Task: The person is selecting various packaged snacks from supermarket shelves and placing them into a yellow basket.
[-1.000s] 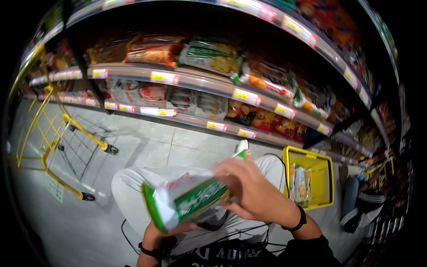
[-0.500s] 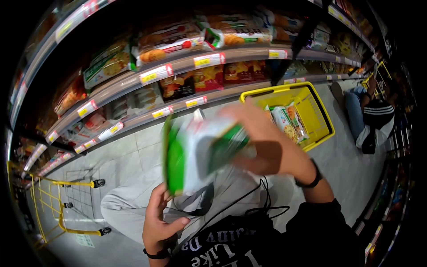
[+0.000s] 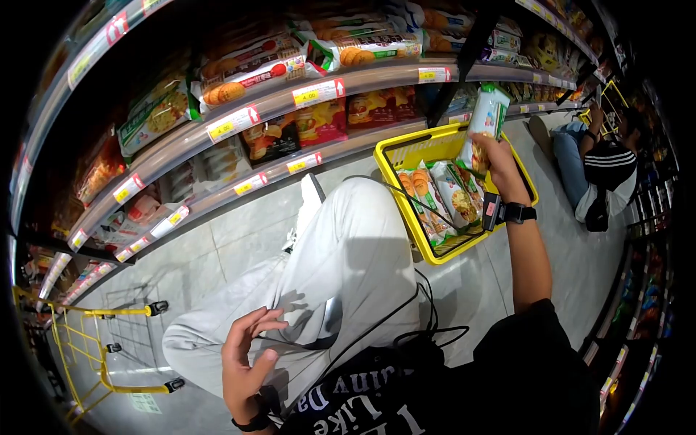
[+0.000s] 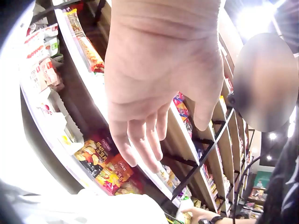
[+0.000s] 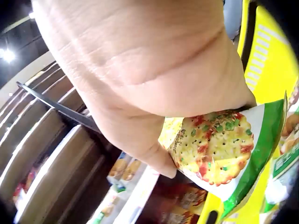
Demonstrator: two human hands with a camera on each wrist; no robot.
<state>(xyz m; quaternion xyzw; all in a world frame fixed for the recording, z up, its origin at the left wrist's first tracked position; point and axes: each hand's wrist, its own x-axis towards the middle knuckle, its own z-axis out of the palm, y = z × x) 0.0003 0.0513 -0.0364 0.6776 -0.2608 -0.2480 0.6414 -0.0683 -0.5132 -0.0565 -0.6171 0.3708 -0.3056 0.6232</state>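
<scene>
My right hand (image 3: 502, 165) grips a green and white packet of crackers (image 3: 490, 112) above the yellow shopping basket (image 3: 436, 258). In the right wrist view the packet's green end (image 5: 254, 154) points down toward the basket, beside a printed picture of a round cracker with green bits. Several biscuit packets (image 3: 455, 197) lie inside the basket. Over my lap my left hand (image 3: 246, 359) is held with relaxed, slightly bent fingers and nothing in it; the left wrist view shows its bare palm (image 4: 159, 74).
Store shelves (image 3: 283, 98) with biscuit packets and price labels curve along the far side. A yellow wire cart (image 3: 101, 348) stands at the left. Another person (image 3: 609, 170) sits on the floor at the right. A black cable (image 3: 428, 312) runs beside my leg (image 3: 362, 246).
My right hand has carried the cracker packet from over my lap rightward to above the basket. My left hand has come away from the packet. The head view has turned right.
</scene>
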